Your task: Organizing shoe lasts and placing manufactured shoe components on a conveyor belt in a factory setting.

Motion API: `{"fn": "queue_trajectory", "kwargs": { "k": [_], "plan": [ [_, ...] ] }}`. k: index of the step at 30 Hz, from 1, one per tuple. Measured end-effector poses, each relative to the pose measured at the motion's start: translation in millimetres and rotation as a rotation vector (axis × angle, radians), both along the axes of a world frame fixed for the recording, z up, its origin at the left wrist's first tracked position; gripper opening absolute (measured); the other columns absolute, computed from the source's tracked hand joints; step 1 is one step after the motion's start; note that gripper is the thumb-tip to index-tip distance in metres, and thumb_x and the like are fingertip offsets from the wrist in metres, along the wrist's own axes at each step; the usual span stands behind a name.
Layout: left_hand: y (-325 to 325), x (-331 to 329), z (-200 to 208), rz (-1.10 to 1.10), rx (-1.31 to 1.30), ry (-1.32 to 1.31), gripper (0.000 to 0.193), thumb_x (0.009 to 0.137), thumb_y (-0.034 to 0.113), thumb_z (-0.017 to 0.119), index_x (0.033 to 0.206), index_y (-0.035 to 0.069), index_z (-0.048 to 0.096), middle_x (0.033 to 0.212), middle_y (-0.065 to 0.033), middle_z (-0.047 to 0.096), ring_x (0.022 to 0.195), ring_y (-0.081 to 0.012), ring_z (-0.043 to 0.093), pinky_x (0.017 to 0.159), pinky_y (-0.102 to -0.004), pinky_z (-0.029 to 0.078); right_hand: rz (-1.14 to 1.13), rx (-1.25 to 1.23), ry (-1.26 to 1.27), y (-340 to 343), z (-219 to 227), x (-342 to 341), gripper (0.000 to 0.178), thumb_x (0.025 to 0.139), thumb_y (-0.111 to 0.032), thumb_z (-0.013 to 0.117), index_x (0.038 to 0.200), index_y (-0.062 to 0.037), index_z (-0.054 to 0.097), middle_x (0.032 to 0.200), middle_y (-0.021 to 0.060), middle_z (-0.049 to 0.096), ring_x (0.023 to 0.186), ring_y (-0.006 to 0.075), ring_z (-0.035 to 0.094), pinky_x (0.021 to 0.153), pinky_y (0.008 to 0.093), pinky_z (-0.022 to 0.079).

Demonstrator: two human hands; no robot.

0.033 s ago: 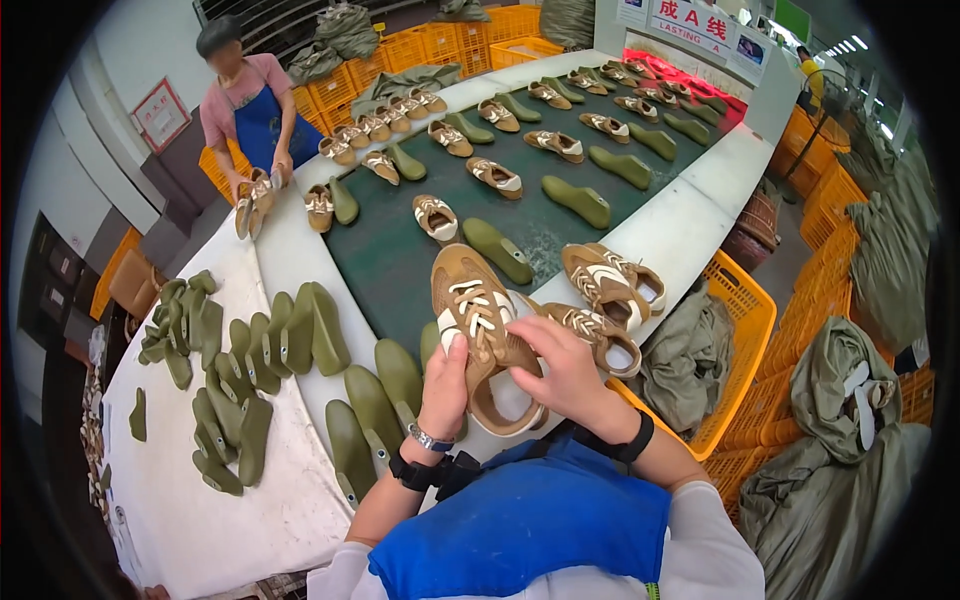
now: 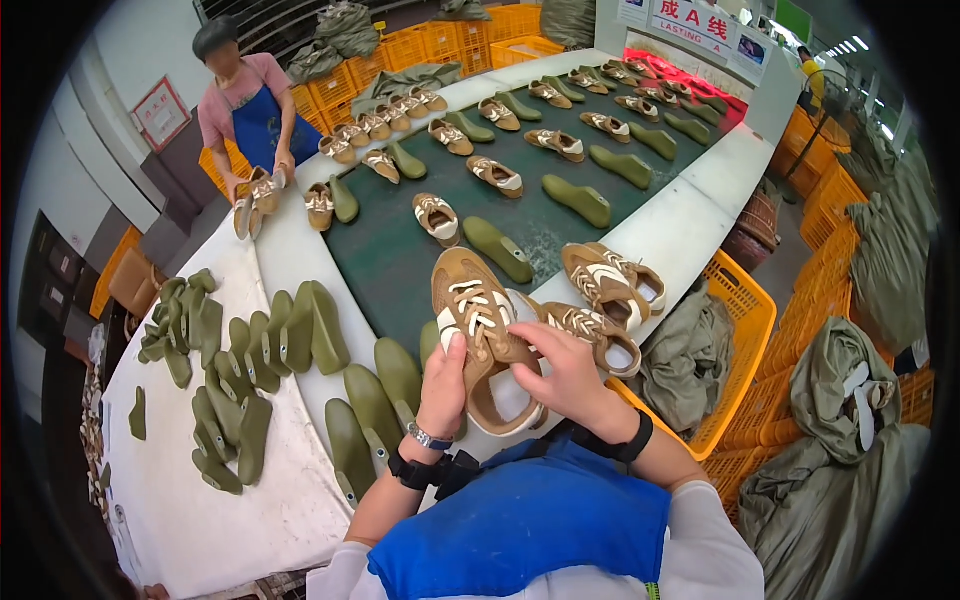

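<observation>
A tan sneaker [image 2: 463, 275] with cream laces and stripes is held up in front of me, toe pointing away and its opening toward me. My left hand [image 2: 441, 392] grips its left side, thumb along the edge. On the other side, my right hand [image 2: 568, 368] has its fingers at the collar beside the laces; its grip is partly hidden. To the right, more tan sneakers [image 2: 607, 290] rest on the white table edge, partly behind my right hand. Just left of my left hand stand several green shoe lasts [image 2: 370, 400].
A green conveyor belt [image 2: 380, 255] carries rows of sneakers and lasts. More lasts [image 2: 240, 430] lie on the white tabletop [image 2: 270, 520] at left. Across the table a co-worker [image 2: 255, 110] in a blue apron handles sneakers. An orange crate [image 2: 752, 345] holding grey-green cloth stands at right.
</observation>
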State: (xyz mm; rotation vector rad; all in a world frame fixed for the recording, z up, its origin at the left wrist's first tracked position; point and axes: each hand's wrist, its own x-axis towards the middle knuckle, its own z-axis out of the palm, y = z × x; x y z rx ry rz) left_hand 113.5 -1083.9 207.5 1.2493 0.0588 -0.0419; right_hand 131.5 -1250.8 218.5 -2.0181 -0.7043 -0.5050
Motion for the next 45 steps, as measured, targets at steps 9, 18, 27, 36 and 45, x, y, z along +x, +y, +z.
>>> {"fn": "queue_trajectory", "kwargs": {
  "k": [9,18,27,36,45],
  "plan": [
    [7,10,-32,0.009,0.039,0.020,0.040,0.096,0.035,0.039,0.113,0.001,0.050,0.107,-0.0054,0.057,0.095,-0.0103,0.053,0.081,-0.0258,0.044,-0.004,0.114,0.074,-3,-24,12,0.026,0.076,-0.007,0.058,0.102,-0.0050,0.056,0.076,0.0137,0.064,0.065,0.0303,0.063,0.057,0.0374,0.050],
    [61,-11,-81,-0.047,0.431,0.123,0.022,0.086,0.013,0.057,0.105,0.003,0.053,0.089,-0.0020,0.059,0.080,-0.0089,0.056,0.069,-0.0222,0.045,0.207,-0.505,0.204,-66,-116,56,0.036,0.077,-0.014,0.059,0.113,-0.0119,0.054,0.085,0.0141,0.064,0.078,0.0326,0.062,0.070,0.0424,0.049],
    [50,-27,-86,-0.126,0.642,0.045,0.021,0.084,0.012,0.059,0.101,0.000,0.056,0.084,-0.0033,0.061,0.074,-0.0100,0.057,0.068,-0.0241,0.046,-0.270,-0.747,0.484,-146,-119,89,0.030,0.075,-0.013,0.058,0.104,-0.0107,0.062,0.095,0.0140,0.063,0.089,0.0301,0.060,0.076,0.0391,0.049],
    [25,-22,-75,-0.206,0.784,-0.055,0.021,0.082,0.011,0.060,0.100,-0.001,0.056,0.081,-0.0088,0.063,0.072,-0.0158,0.061,0.066,-0.0274,0.049,-0.279,-0.685,0.497,-144,-150,77,0.032,0.076,-0.021,0.061,0.106,-0.0104,0.060,0.099,0.0114,0.061,0.091,0.0298,0.059,0.077,0.0405,0.048],
    [15,-24,-74,-0.248,0.852,-0.133,0.022,0.081,0.010,0.061,0.100,0.000,0.057,0.083,-0.0113,0.064,0.075,-0.0196,0.064,0.068,-0.0285,0.050,-0.644,-0.653,0.079,-164,-157,123,0.034,0.075,-0.025,0.062,0.105,-0.0076,0.059,0.090,0.0164,0.062,0.081,0.0328,0.060,0.074,0.0401,0.049]
  ]
}}
